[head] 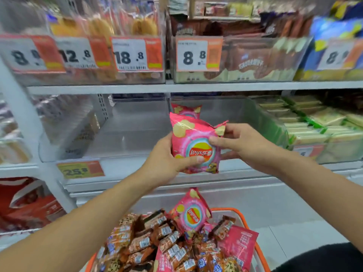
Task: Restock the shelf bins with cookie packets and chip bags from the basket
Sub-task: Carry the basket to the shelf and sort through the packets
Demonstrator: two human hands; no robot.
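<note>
Both hands, left [167, 158] and right [241, 143], fingers pinching glossy crinkled pink chip bag [193, 142] before clear plastic bin [125, 134].

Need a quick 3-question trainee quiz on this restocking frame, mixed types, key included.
1. True or false: both hands grip the pink chip bag.
2. Where does a second pink chip bag stand? A) in the clear bin behind the held one B) on the floor
3. What colour is the basket rim?

Key: 1 true: left hand, right hand. 2 A. 3 orange.
</note>
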